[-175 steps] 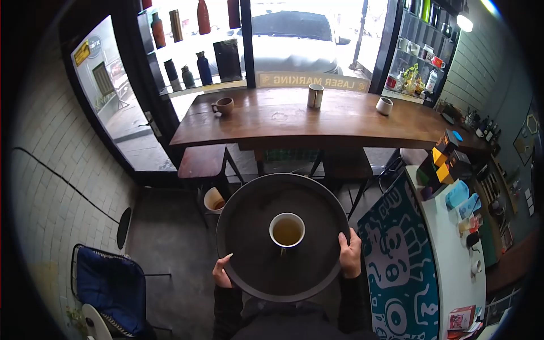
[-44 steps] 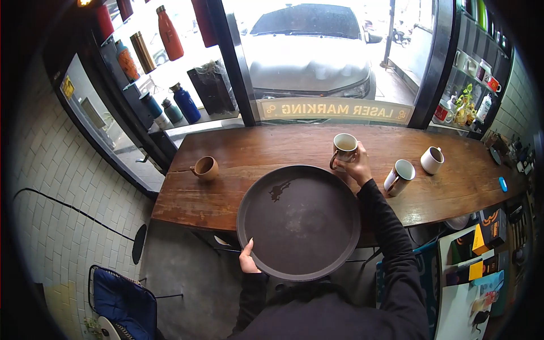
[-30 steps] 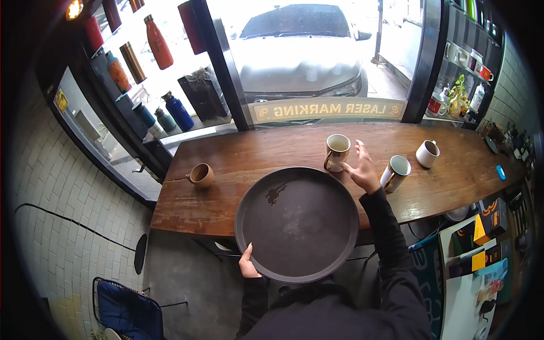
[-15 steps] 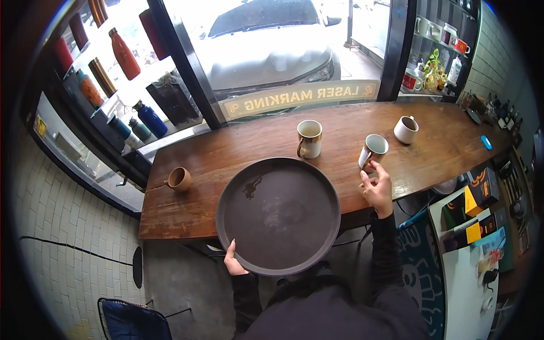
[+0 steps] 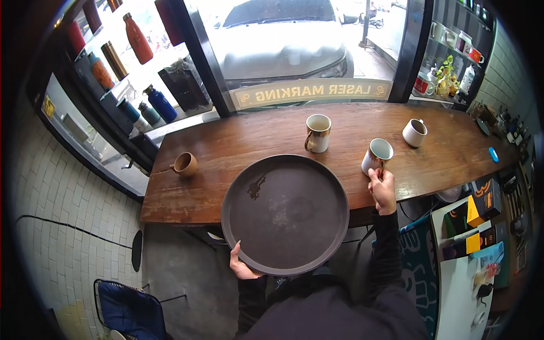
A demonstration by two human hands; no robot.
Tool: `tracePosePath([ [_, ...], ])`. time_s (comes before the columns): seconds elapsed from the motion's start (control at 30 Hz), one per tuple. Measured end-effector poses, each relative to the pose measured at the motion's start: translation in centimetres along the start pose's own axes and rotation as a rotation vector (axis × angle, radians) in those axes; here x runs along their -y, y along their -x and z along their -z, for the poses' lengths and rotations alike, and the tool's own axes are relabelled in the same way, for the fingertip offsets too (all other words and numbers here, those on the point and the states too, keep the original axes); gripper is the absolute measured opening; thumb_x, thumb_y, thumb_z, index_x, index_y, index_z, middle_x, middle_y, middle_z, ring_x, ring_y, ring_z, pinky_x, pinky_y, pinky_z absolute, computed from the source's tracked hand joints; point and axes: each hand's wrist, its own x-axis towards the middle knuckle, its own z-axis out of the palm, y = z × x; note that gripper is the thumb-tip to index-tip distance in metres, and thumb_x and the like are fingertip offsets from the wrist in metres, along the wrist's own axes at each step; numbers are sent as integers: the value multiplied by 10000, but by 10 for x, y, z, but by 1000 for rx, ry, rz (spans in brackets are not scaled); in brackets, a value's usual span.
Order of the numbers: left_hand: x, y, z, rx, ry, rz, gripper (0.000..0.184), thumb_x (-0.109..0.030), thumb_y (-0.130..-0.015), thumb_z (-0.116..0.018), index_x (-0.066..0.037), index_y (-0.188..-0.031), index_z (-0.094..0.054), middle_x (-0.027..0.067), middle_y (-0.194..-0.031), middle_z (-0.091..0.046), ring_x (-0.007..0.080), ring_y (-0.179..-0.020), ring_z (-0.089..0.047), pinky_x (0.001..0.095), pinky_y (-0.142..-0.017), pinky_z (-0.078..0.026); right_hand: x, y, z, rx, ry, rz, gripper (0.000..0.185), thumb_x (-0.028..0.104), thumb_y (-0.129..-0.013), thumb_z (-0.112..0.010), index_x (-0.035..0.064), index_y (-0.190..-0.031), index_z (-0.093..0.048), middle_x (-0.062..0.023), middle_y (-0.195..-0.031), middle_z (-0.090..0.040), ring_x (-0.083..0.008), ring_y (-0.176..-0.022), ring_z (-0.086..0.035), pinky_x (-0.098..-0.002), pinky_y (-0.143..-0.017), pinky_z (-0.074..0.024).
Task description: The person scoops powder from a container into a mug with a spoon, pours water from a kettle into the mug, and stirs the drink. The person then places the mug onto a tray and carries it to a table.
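A round dark tray (image 5: 286, 215) with a wet mark near its upper left is held level by my left hand (image 5: 242, 265), whose fingers pass under the near left rim. My right hand (image 5: 384, 190) is closed on the handle of a white and brown mug (image 5: 371, 160), at the right part of the wooden table. Left of it a second mug (image 5: 318, 136), white with brown, stands behind the tray. A small white cup (image 5: 415, 134) is at the back right. At the left end of the table sits a brown cup (image 5: 185, 164).
The wooden table (image 5: 255, 136) runs along the window. Bottles (image 5: 160, 103) stand on a shelf at left, mugs on a shelf at right. A white counter (image 5: 462, 294) with boxes (image 5: 483, 201) lies at lower right, a blue chair (image 5: 129, 309) at lower left.
My right hand let go of the mug behind the tray, moved right and took hold of the other mug's handle. Earlier, the tray carried one filled cup; now nothing is on it.
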Motion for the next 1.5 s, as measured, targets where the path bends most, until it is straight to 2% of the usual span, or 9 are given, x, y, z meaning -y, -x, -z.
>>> tracePosePath([
  [0.17, 4, 11, -7, -36, 22, 28, 434, -329, -902, -570, -37, -1221, -589, 148, -1187, -639, 318, -1095, -620, 460, -942, -509, 20, 15, 15, 33, -18, -5, 157, 151, -979, -619, -4, -950, -625, 39, -661, -540, -13, -494, -412, -209, -438, -294],
  [0.3, 8, 11, 2, 19, 19, 38, 433, -332, -930, -550, -36, -1244, -583, 149, -1210, -635, 314, -1104, -619, 453, -945, -509, 48, 35, 12, 147, 68, 213, 227, 197, -998, -605, -17, -990, -680, 56, -700, -565, 18, -531, -373, -206, -450, -245],
  [0.5, 20, 22, -4, -44, -54, -79, 540, -402, -967, -532, -28, -1355, -507, 158, -1291, -593, 319, -1158, -587, 444, -999, -473, 71, 58, -7, 579, 86, 22, 207, 180, -1000, -606, -17, -1029, -660, 95, -696, -482, 21, -558, -344, -204, -461, -241],
  [0.57, 25, 32, -4, -48, 0, -70, 562, -431, -986, -516, -28, -1377, -489, 155, -1313, -578, 318, -1178, -572, 441, -1011, -462, 74, 69, -25, 705, 91, -8, 258, 210, -1019, -575, 30, -834, -573, 95, -669, -419, 6, -573, -310, -208, -484, -225],
  [0.7, 31, 50, 36, -119, 24, -166, 581, -448, -993, -512, -25, -1389, -476, 156, -1337, -560, 322, -1197, -558, 446, -1021, -452, 49, 84, -43, 959, 172, 49, 193, 138, -1008, -573, -46, -983, -627, 47, -747, -491, -24, -681, -396, -218, -567, -364],
  [0.83, 11, 73, 58, -100, 35, -229, 570, -432, -997, -514, -23, -1392, -474, 148, -1349, -556, 326, -1205, -552, 450, -1029, -448, 35, 119, -62, 1012, 229, 81, 329, 158, -1013, -567, -19, -754, -466, 34, -675, -338, -42, -652, -323, -248, -535, -291],
  [1.17, -81, 137, 164, 48, 162, -291, 572, -438, -1023, -464, -11, -1404, -462, 135, -1377, -546, 313, -1234, -543, 447, -1060, -433, 16, 236, -150, 1087, 191, 30, 310, 199, -1024, -563, -12, -798, -542, 63, -693, -382, -33, -679, -335, -242, -575, -292],
  [1.4, -145, 203, 251, -110, 121, -472, 630, -496, -1012, -457, 1, -1400, -465, 147, -1351, -568, 320, -1208, -564, 451, -1039, -449, -10, 310, -250, 1239, 153, -55, 315, 238, -1030, -555, 12, -811, -555, 74, -680, -405, -14, -635, -344, -219, -540, -276],
  [1.5, -153, 224, 305, -345, 148, -567, 624, -492, -1013, -462, 1, -1394, -470, 141, -1344, -573, 317, -1194, -572, 450, -1038, -450, -28, 331, -296, 1341, 180, -26, 328, 270, -1044, -514, 37, -818, -561, 70, -683, -452, -21, -626, -382, -205, -553, -299],
])
